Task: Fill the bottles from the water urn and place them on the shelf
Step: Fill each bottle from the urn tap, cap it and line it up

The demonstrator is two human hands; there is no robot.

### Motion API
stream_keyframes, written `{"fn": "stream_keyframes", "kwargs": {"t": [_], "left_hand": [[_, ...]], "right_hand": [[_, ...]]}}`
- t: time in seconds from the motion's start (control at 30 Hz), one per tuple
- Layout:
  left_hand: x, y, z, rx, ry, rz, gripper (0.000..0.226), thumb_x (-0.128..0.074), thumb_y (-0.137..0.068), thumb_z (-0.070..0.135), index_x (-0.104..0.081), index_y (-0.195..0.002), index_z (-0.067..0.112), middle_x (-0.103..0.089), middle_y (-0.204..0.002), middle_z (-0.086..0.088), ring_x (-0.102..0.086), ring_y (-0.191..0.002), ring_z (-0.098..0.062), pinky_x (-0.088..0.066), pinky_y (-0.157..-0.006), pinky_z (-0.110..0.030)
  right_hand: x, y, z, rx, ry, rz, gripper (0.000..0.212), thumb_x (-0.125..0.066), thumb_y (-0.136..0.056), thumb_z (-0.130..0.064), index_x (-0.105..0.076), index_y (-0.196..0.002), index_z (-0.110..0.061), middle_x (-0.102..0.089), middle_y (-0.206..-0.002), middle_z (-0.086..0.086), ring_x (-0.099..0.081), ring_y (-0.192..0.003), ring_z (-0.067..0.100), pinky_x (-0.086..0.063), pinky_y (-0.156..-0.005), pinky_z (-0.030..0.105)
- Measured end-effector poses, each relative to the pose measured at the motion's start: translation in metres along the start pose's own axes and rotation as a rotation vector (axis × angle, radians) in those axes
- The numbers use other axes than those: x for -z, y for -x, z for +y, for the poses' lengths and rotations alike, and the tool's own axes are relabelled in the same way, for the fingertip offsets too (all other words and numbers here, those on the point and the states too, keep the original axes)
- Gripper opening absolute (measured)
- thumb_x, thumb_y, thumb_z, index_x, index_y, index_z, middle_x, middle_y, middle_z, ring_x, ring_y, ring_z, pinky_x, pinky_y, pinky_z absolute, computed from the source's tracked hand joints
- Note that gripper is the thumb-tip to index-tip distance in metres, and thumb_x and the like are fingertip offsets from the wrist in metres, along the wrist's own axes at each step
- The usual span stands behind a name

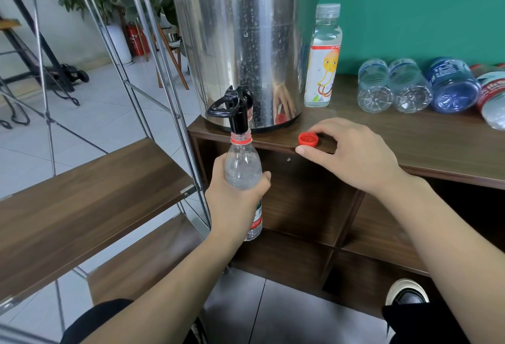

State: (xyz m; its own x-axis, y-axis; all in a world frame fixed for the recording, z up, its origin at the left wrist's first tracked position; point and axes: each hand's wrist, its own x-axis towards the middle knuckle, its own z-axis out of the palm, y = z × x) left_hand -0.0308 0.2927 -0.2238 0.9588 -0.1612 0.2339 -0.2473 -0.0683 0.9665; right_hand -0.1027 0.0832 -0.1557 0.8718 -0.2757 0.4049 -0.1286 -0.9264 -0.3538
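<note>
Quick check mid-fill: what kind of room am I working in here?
Probably an office pantry or break area: a steel water urn on a wooden cabinet, a tiled floor, and a fire extinguisher behind the shelf.

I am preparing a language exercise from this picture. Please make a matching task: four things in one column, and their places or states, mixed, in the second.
Things:
1. red cap
2. held bottle
3. bottle with cartoon label
4. blue bottle

Places or states:
A. stands upright beside the urn
B. lies on its side on the cabinet top
C. mouth under the black tap
D. at the cabinet edge, at the right hand

Pairs: 1-D, 2-C, 3-A, 4-B
</note>
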Motion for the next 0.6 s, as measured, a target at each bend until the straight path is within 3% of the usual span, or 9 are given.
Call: {"fn": "stream_keyframes", "kwargs": {"t": [0.17,0.4,0.6], "left_hand": [[0.0,0.0,0.0,-0.006,0.007,-0.002,0.054,-0.091,-0.076,0.032,-0.059,-0.119,0.039,-0.068,-0.103,0.019,-0.066,-0.098,0.005,-0.056,-0.089,-0.026],[-0.001,0.0,-0.001,-0.015,0.0,-0.012,0.057,-0.09,-0.077,0.032,-0.056,-0.121,0.041,-0.067,-0.105,0.019,-0.063,-0.101,0.009,-0.054,-0.087,-0.021],[-0.001,-0.002,-0.002,0.004,0.022,0.002,0.056,-0.092,-0.075,0.031,-0.059,-0.119,0.04,-0.07,-0.102,0.019,-0.067,-0.095,0.005,-0.059,-0.089,-0.03]], "right_hand": [[0.007,0.001,-0.01,0.03,-0.041,0.07,0.058,-0.055,-0.086,-0.071,-0.066,-0.124,-0.029,-0.065,-0.127,-0.011,-0.059,-0.119,0.015,-0.05,-0.099,0.042],[0.022,-0.004,-0.061,0.23,-0.203,0.242,0.049,-0.058,-0.091,-0.064,-0.069,-0.119,-0.026,-0.067,-0.12,-0.012,-0.063,-0.113,0.01,-0.052,-0.095,0.043],[0.026,-0.012,-0.1,0.4,-0.29,0.314,0.041,-0.069,-0.093,-0.048,-0.072,-0.117,-0.015,-0.069,-0.118,-0.004,-0.063,-0.11,0.008,-0.048,-0.097,0.024]]}}
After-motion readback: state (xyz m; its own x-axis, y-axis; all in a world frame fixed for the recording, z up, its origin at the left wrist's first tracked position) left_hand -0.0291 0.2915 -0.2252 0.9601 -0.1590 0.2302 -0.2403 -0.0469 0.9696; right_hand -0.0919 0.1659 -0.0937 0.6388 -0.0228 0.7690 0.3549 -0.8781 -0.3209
